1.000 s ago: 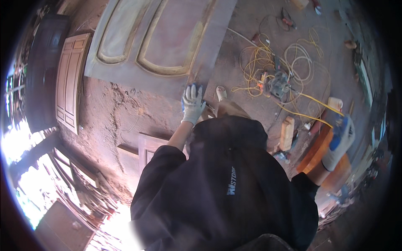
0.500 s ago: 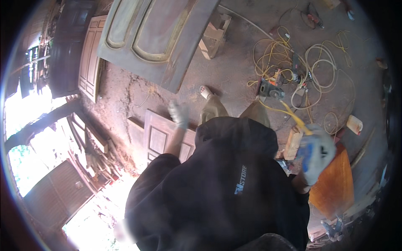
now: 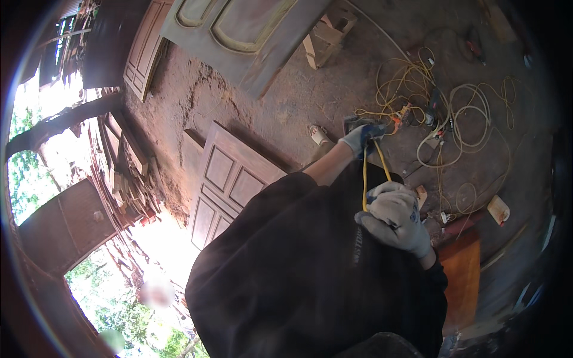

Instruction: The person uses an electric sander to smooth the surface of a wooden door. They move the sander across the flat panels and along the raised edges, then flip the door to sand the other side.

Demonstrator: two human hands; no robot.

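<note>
My right hand (image 3: 397, 218), in a white knitted glove, is closed around a bend of yellow cord (image 3: 365, 179) in front of my dark top. Two strands of that cord run up from it to my left hand (image 3: 360, 138), also gloved, which reaches forward with its fingers closed at a dark power tool (image 3: 351, 123). The glove and forearm hide much of the tool, so its exact kind does not show. Just beyond it, an orange-and-grey tool (image 3: 401, 116) lies on the ground among tangled yellow cords (image 3: 397, 83).
Ahead, a large wooden door panel (image 3: 250, 36) rests by a wooden stand (image 3: 325, 39). A smaller panelled door (image 3: 230, 182) lies to my left. Pale hose coils (image 3: 468, 95) spread at right, near a plastic container (image 3: 498, 210) and an orange-brown board (image 3: 462, 280). Scrap timber (image 3: 119, 155) is piled at far left.
My left hand has moved right and forward from its empty place at my side to the power tool. My right hand has come inward toward my body with the yellow cord.
</note>
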